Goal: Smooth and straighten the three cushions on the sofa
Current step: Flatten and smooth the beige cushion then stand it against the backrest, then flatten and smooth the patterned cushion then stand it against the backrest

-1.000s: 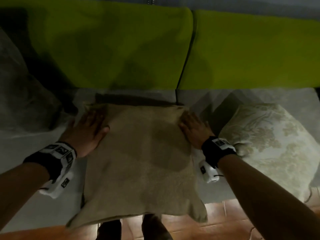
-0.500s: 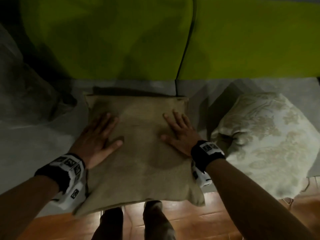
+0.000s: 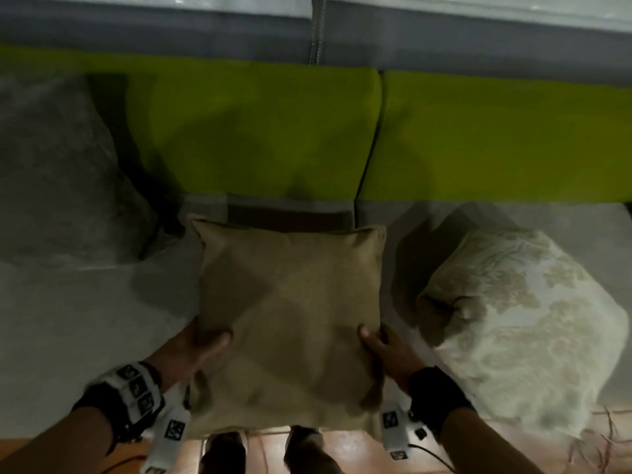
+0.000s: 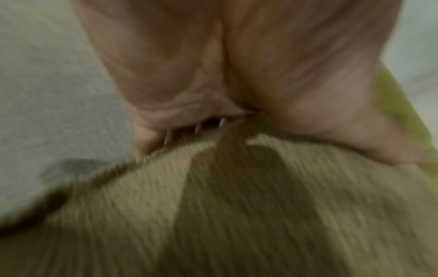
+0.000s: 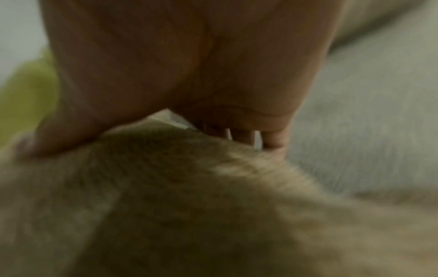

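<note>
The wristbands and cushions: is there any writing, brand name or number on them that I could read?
No words, brands or numbers can be read in any view.
Left hand wristband: black-and-white square code patterns, no letters.
Right hand wrist device: the same kind of patterns, blurred.
Tan cushion: plain fabric.
Floral cushion: leaf pattern only.
Grey cushion: plain fabric.

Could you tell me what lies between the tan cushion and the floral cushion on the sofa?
Only bare grey seat, shadowed, in the head view; nearer the front, the right hand grips the tan cushion beside the floral cushion.
</note>
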A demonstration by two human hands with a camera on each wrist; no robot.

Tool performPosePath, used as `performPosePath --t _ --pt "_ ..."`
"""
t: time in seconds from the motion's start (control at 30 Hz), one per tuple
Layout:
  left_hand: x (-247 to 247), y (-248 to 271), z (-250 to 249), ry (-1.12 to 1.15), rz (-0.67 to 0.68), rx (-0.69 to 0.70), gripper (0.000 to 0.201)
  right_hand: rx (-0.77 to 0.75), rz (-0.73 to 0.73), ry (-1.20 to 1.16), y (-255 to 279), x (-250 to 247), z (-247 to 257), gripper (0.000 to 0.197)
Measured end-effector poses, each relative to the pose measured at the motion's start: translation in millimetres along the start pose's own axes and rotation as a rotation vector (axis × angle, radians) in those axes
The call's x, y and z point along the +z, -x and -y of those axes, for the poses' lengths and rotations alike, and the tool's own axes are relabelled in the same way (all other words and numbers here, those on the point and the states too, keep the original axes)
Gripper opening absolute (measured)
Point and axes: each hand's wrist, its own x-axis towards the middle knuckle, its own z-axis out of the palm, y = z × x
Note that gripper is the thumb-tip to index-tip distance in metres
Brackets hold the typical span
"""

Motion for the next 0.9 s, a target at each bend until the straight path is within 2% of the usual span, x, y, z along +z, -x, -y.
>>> performPosePath --t 0.03,0.1,0.13,0.27,0.3,0.37,0.4,0.47,0.5,0.6,0.7,0.77,0.8,0.9 --pt "0 2 0 -0.010 -0.016 0.067 0.097 0.004 0.001 -0.008 2 -1 6 0.092" --pt "-6 8 -12 0.108 0.039 0.033 0.098 -0.012 -0.020 -0.028 6 -11 26 0.111" --pt "-11 8 -19 0.158 0.050 0.029 0.101 -0.037 -0.013 -0.063 9 -19 39 0.113" --pt "-31 0 -58 0.274 0.009 0.078 0.116 -0.201 -0.001 -0.041 13 -54 91 0.092" --pt "-37 -5 -70 0.305 -0.006 0.118 0.119 -0.259 -0.014 -0.057 11 -63 102 0.092" --pt "-50 -17 -95 0.393 -0.043 0.229 0.119 -0.381 -0.049 -0.026 11 -76 129 0.104" --pt "-56 -24 -106 0.408 -0.055 0.273 0.119 -0.444 -0.053 -0.003 8 -82 141 0.116" --pt "-62 -38 -127 0.368 -0.059 0.333 0.122 -0.516 -0.038 0.053 4 -90 162 0.137" --pt "-63 -46 -136 0.324 -0.066 0.340 0.121 -0.539 -0.029 0.084 3 -92 171 0.138" --pt "-61 -68 -147 0.267 -0.105 0.312 0.112 -0.541 -0.038 0.087 -3 -93 183 0.130" --pt "-55 -87 -141 0.292 -0.163 0.253 0.106 -0.520 -0.128 0.141 -12 -84 182 0.146" --pt "-49 -97 -132 0.288 -0.140 0.255 0.097 -0.495 -0.111 0.185 -16 -74 178 0.153" --pt "-45 -100 -129 0.298 -0.133 0.264 0.095 -0.498 -0.108 0.186 -17 -69 177 0.151" --pt "-38 -105 -134 0.323 -0.157 0.284 0.091 -0.551 -0.176 0.204 -17 -54 175 0.126"
